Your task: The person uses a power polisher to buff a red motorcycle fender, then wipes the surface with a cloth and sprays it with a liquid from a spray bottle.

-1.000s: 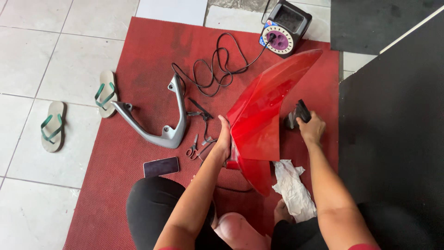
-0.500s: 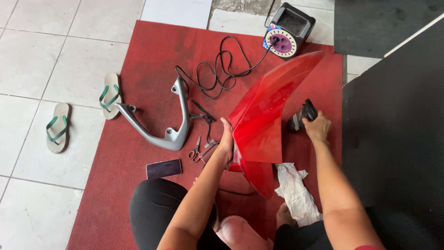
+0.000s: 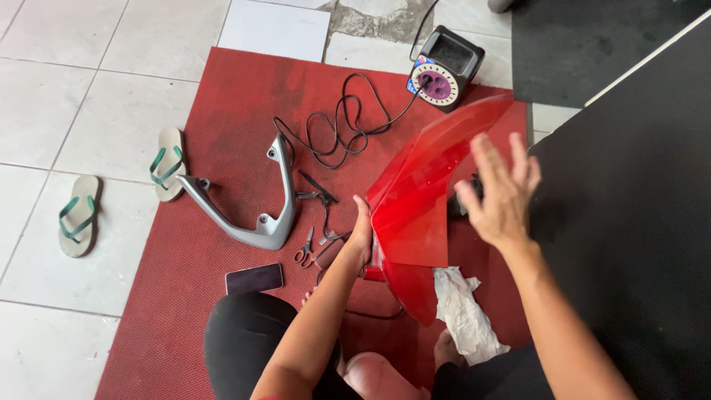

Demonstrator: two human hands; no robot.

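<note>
Our left hand point(image 3: 361, 231) grips the red panel's point(image 3: 424, 200) left edge, holding it up on the mat point(image 3: 222, 111). Our right hand point(image 3: 500, 189) hovers just right of it, fingers spread and empty.

Red mat point(image 3: 222, 111) carries grey bracket point(image 3: 252, 215), scissors point(image 3: 305, 252), phone point(image 3: 254, 278).

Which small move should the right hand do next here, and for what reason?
Probably lower the right hand onto the red panel, or the dark tool behind it. That hand is open in the air, holding nothing, while only the left hand steadies the panel's edge on the red mat.
</note>
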